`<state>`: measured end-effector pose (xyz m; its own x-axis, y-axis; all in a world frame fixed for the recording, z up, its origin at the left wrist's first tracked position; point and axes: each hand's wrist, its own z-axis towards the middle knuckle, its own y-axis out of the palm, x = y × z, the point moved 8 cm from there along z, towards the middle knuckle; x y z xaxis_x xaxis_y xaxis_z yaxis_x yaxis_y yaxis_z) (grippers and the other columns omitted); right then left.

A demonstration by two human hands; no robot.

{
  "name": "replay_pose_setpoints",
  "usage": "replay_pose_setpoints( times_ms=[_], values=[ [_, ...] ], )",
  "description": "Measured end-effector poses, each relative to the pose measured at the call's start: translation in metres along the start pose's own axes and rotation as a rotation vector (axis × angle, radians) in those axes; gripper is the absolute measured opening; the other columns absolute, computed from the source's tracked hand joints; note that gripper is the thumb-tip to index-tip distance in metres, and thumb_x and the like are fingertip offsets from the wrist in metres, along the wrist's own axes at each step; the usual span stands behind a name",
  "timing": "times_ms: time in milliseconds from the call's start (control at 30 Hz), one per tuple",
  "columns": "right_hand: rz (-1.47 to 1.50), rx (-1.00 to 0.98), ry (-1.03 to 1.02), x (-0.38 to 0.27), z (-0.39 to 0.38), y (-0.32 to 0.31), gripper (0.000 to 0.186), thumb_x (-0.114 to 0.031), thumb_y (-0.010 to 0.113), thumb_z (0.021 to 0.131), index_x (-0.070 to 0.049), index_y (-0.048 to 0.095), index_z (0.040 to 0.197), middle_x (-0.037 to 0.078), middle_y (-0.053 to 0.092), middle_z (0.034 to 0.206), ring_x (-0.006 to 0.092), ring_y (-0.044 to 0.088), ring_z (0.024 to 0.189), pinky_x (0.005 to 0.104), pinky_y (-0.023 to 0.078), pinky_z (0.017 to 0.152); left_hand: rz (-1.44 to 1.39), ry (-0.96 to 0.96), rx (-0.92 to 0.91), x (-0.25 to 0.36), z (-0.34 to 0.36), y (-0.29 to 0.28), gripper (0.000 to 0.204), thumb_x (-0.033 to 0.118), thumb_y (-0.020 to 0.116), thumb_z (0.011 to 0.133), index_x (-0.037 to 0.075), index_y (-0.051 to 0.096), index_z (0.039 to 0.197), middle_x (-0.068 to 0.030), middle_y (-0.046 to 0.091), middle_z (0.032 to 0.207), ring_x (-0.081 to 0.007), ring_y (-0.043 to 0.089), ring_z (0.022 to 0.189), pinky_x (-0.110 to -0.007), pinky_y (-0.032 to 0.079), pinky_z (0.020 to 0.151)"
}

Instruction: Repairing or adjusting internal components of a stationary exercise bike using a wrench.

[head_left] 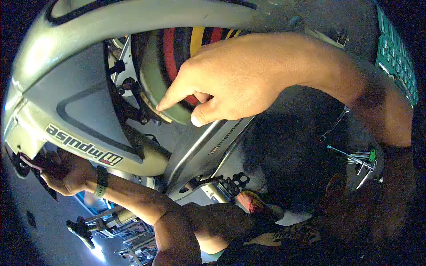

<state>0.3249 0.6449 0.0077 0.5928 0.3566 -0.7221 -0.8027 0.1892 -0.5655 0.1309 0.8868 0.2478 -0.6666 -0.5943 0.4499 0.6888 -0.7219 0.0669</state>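
My right hand [226,84] reaches across a grey exercise machine [173,13], its index finger extended to the pale rim of a large wheel [168,48] with red, yellow and black bands; the thumb is apart and the other fingers are curled, holding nothing. At the far left, below a cream frame tube [75,133] with printed lettering, my left hand [66,177] has its fingers closed at a dark part, too shadowed to make out. Between the wheel and the grey side panel [80,75] sit small black fittings [128,86].
A green socket-set case [395,53] lies at the upper right. A wrench [333,126] and a bundle of hex keys [359,164] lie on the dark surface at the right. Below are a red shoe [250,201], my legs and other gym equipment [80,228].
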Motion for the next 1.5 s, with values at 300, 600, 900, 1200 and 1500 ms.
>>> replay_pose_setpoints(
  times_ms=[300, 600, 900, 1200, 1500],
  values=[
    [0.061, 0.231, -0.028, 0.010, 0.011, -0.015, 0.030, -0.020, 0.060, 0.085, -0.003, 0.070, 0.108, 0.021, 0.071, 0.091, 0.0359, 0.069, 0.087, 0.0451, 0.053, 0.082, 0.052, 0.138, 0.142, 0.002, -0.013, 0.010, 0.046, 0.027, 0.068, 0.076, -0.002, 0.066, 0.111, -0.0199, 0.068, 0.105, -0.0329, 0.066, 0.094, -0.044, 0.050, 0.088],
    [0.126, 0.602, 0.174, 0.019, 0.036, -0.025, 0.019, -0.013, 0.060, 0.089, 0.005, 0.061, 0.095, 0.018, 0.067, 0.071, 0.0304, 0.068, 0.064, 0.0417, 0.053, 0.062, 0.103, 0.039, -0.084, -0.003, -0.017, 0.024, 0.052, 0.030, 0.057, 0.090, 0.002, 0.055, 0.133, -0.0064, 0.060, 0.077, -0.0166, 0.052, 0.066, -0.029, 0.037, 0.058],
    [-0.632, 0.449, 0.215, -0.009, 0.063, -0.033, 0.028, -0.018, 0.053, 0.086, -0.008, 0.074, 0.072, 0.013, 0.069, 0.067, 0.0329, 0.065, 0.059, 0.0462, 0.053, 0.055, 0.039, -0.117, -0.145, -0.006, -0.024, 0.037, 0.064, 0.030, 0.053, 0.092, 0.006, 0.037, 0.150, -0.0010, 0.052, 0.075, -0.0135, 0.046, 0.060, -0.029, 0.040, 0.060],
    [-0.050, 0.510, 0.571, -0.021, 0.032, -0.034, 0.029, -0.017, 0.048, 0.088, -0.015, 0.076, 0.078, 0.005, 0.070, 0.070, 0.0248, 0.061, 0.050, 0.0435, 0.048, 0.044, 0.007, -0.098, 0.056, -0.011, -0.024, 0.028, 0.027, 0.029, 0.057, 0.095, 0.003, 0.064, 0.100, -0.0110, 0.066, 0.099, -0.0161, 0.055, 0.073, -0.030, 0.044, 0.066],
    [-0.027, 0.602, 0.652, -0.007, 0.041, -0.026, 0.028, -0.011, 0.046, 0.086, -0.011, 0.074, 0.084, 0.006, 0.072, 0.075, 0.0208, 0.059, 0.047, 0.0392, 0.046, 0.041, 0.192, -0.147, 0.039, 0.001, -0.032, 0.029, 0.018, 0.015, 0.063, 0.095, -0.003, 0.067, 0.097, -0.0069, 0.064, 0.082, -0.0102, 0.049, 0.060, -0.022, 0.035, 0.048]
  ],
)
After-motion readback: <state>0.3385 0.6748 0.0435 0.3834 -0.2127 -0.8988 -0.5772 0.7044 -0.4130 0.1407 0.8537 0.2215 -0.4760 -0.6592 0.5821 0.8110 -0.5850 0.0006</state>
